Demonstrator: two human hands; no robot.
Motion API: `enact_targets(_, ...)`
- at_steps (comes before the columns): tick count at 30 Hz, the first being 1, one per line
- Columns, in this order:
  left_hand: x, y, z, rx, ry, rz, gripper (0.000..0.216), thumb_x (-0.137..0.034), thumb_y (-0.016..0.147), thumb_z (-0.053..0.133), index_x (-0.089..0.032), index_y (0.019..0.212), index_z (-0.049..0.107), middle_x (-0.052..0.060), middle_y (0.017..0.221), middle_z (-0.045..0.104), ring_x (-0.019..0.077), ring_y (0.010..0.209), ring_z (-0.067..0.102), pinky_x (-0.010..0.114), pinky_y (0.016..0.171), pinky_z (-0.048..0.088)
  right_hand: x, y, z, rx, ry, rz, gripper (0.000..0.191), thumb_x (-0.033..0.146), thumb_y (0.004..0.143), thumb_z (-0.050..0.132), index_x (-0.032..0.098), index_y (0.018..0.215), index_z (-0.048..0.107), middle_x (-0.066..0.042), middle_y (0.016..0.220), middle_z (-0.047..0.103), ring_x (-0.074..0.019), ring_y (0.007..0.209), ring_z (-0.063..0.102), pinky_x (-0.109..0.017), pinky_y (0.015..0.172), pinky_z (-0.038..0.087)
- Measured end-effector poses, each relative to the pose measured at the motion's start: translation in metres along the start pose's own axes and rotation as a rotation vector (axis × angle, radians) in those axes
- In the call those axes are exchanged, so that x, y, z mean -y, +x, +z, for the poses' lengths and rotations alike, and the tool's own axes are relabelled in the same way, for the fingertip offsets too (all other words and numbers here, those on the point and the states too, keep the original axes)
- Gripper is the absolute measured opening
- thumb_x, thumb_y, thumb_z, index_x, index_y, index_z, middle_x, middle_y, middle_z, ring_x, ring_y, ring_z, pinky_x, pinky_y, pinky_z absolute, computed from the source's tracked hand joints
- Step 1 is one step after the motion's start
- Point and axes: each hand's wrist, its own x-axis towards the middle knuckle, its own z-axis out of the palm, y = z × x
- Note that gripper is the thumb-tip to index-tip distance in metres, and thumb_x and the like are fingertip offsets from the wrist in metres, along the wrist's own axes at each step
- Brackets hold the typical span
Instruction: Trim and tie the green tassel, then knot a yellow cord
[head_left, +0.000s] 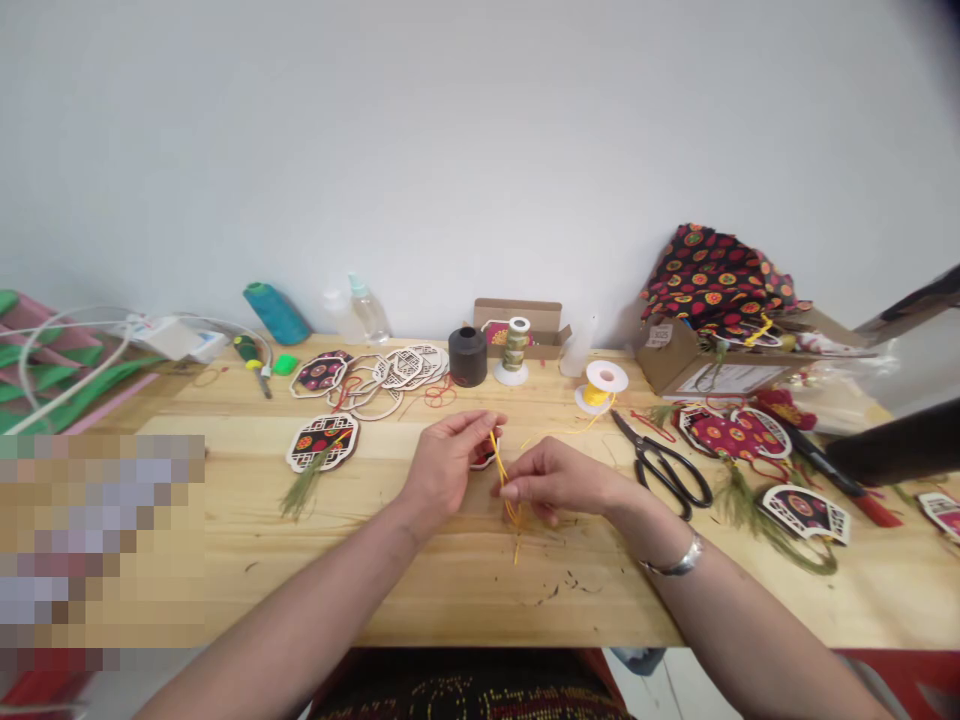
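My left hand (448,458) is closed in a pinch around the upper end of a doubled yellow cord (514,515). Lower down the same cord, the fingers of my right hand (551,480) are pressed together on it. Its loose end hangs just over the wooden table. Behind my left fingers a small dark red ornament (484,457) with a pale edge shows in part; how it joins the cord is hidden. Left of my hands lies a framed fabric ornament (319,440) with a green tassel (304,480). Black-handled scissors (667,470) lie beyond my right wrist.
Along the wall stand a yellow cord spool (604,382), a black thread cone (468,357), a gold thread spool (516,350) and bottles. Several pale cut-out frames (412,368) are heaped left of them. Patterned fabric fills a cardboard box (675,360) at right, near finished ornaments.
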Motion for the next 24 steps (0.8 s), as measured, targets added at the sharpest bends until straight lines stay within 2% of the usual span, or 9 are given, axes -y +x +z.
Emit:
enact_targets(2,-0.001,0.003,-0.002,0.013,-0.086,-0.035,0.021,-0.026,0.066,0.077,-0.011,0.079,0.071,0.005,0.076,0.069,0.0119,0.065,0.061,0.025,0.063,0.049,-0.001,-0.004,-0.009,-0.067,-0.167,0.04,0.036,0.046,0.078,0.061,0.013,0.066,0.067,0.004,0.043,0.049,-0.006,0.037,0.042,-0.02,0.039,0.029)
enact_targets(4,0.0,0.003,-0.002,0.045,-0.139,-0.068,0.021,-0.025,0.066,0.076,-0.011,0.079,0.07,0.006,0.075,0.068,0.0127,0.064,0.062,0.027,0.062,0.051,-0.006,-0.002,-0.017,-0.371,-0.31,0.013,0.038,0.043,0.083,0.056,0.013,0.062,0.067,0.002,0.042,0.05,-0.0079,0.039,0.045,-0.021,0.042,0.033)
enact_targets(6,0.002,0.001,-0.002,0.069,-0.165,-0.061,0.02,-0.024,0.066,0.076,-0.01,0.078,0.069,0.006,0.073,0.068,0.0129,0.062,0.062,0.026,0.06,0.051,-0.014,0.005,-0.023,-0.715,-0.427,-0.122,0.032,0.034,0.086,0.051,0.015,0.068,0.068,-0.002,0.055,0.062,-0.0117,0.051,0.055,-0.023,0.052,0.042)
enact_targets(8,0.002,-0.002,-0.003,0.069,-0.186,-0.007,0.019,-0.023,0.067,0.075,-0.01,0.078,0.069,0.005,0.071,0.067,0.0127,0.061,0.062,0.025,0.058,0.051,-0.021,0.012,-0.024,-0.864,-0.558,-0.316,0.021,0.025,0.086,0.05,0.017,0.085,0.069,-0.007,0.081,0.071,-0.017,0.074,0.062,-0.03,0.069,0.048)
enact_targets(11,-0.003,-0.003,-0.005,0.042,-0.22,0.093,0.015,-0.023,0.07,0.073,-0.011,0.079,0.068,0.003,0.068,0.065,0.0082,0.051,0.057,0.02,0.048,0.047,-0.03,0.02,-0.019,-0.8,-0.792,-0.486,0.032,0.015,0.083,0.052,0.017,0.114,0.061,-0.011,0.107,0.067,-0.0236,0.1,0.056,-0.04,0.088,0.046)
enact_targets(14,-0.011,-0.002,-0.007,0.029,-0.262,0.135,0.012,-0.02,0.072,0.07,-0.011,0.078,0.066,0.0,0.062,0.062,-0.0002,0.036,0.039,0.011,0.036,0.03,-0.034,0.024,-0.012,-0.713,-0.937,-0.479,0.044,0.011,0.077,0.057,0.013,0.122,0.055,-0.014,0.112,0.064,-0.0285,0.111,0.049,-0.048,0.093,0.042)
enact_targets(16,-0.014,-0.003,-0.007,0.043,-0.273,0.114,0.011,-0.019,0.073,0.069,-0.011,0.079,0.065,-0.001,0.059,0.06,-0.0022,0.034,0.032,0.01,0.034,0.022,-0.036,0.024,-0.011,-0.706,-0.931,-0.484,0.04,0.012,0.078,0.056,0.013,0.118,0.057,-0.015,0.108,0.064,-0.0275,0.108,0.051,-0.047,0.091,0.044)
enact_targets(20,-0.01,-0.004,-0.008,0.133,-0.238,-0.029,0.014,-0.021,0.074,0.069,-0.011,0.079,0.063,0.0,0.058,0.06,-0.0021,0.033,0.032,0.01,0.034,0.021,-0.036,0.023,-0.013,-0.766,-0.809,-0.542,0.019,0.016,0.087,0.048,0.016,0.098,0.064,-0.01,0.089,0.066,-0.0208,0.089,0.057,-0.036,0.08,0.048)
enact_targets(24,-0.005,0.001,-0.011,0.18,-0.24,-0.102,0.014,-0.021,0.074,0.068,-0.009,0.079,0.064,-0.001,0.059,0.059,-0.0027,0.033,0.031,0.01,0.035,0.021,-0.028,0.019,-0.013,-0.769,-0.987,-0.364,0.022,0.014,0.087,0.046,0.015,0.082,0.067,-0.01,0.078,0.066,-0.0207,0.08,0.056,-0.033,0.073,0.045)
